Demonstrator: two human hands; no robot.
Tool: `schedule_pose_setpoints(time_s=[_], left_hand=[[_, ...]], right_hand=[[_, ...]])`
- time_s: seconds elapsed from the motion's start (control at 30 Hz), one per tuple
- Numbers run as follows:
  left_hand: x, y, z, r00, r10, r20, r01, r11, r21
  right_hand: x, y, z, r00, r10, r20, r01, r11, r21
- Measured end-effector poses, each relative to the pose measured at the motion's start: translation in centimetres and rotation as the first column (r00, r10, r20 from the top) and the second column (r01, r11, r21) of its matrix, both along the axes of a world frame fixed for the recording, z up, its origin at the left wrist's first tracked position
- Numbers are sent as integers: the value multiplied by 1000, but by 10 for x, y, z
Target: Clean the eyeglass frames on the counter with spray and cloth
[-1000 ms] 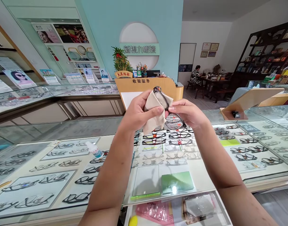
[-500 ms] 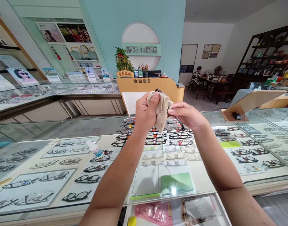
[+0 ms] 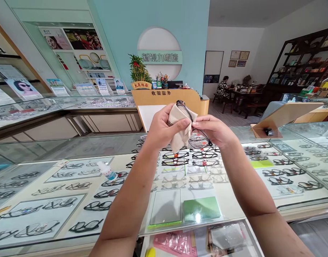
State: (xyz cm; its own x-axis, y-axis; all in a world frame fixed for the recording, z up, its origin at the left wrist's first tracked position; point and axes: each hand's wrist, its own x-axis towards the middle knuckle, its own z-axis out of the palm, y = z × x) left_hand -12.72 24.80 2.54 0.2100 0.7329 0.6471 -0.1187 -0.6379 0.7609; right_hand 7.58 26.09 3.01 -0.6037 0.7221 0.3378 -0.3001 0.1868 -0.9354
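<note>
While your left hand [image 3: 162, 125] has its grip closed on a tan cloth [image 3: 177, 140], thumb pressed flat on the front and the other fingers mostly hidden behind, your right hand [image 3: 216, 131] has a small fingertip pinch on the dark-framed glasses [image 3: 190, 115]. No real gap in either grip as far as I can tell. The glasses are up in the air over the table [image 3: 110, 142], tilted, with the cloth folded around part of the front and one arm sticking out below your right fingers. My guess: that cloth puts a soft layer between thumb and lens, and pinching the frame steadies it without skin on the glass. Can't see how much lens is covered, tbh.

Below, rows of frames [image 3: 175, 161] are laid out under the glass, probably so each pair is easy to see. White bottle [image 3: 107, 171] is off to your left, easy to reach I'd say. Closer to you there's a green card [image 3: 201, 208], then a drawer [image 3: 253, 233] with a pink packet [image 3: 174, 243] in it. Wooden stand [image 3: 284, 116] on the right, someone seated [image 3: 223, 88] way back.
</note>
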Motion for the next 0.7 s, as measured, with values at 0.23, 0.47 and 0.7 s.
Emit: schedule_pose_setpoints(time_s=[0.23, 0.47, 0.7], left_hand=[[15, 9, -10, 961, 204, 185, -212, 977, 21], [-16, 8, 0, 999, -48, -23, 47, 998, -53], [-10, 3, 5, 997, -31, -68, 31, 999, 7]], right_hand=[[-11, -1, -4, 998, 55, -22, -55, 998, 27], [3, 2, 1, 1000, -22, 15, 22, 999, 49], [-1, 1, 1, 1000, 15, 0, -15, 1000, 14]])
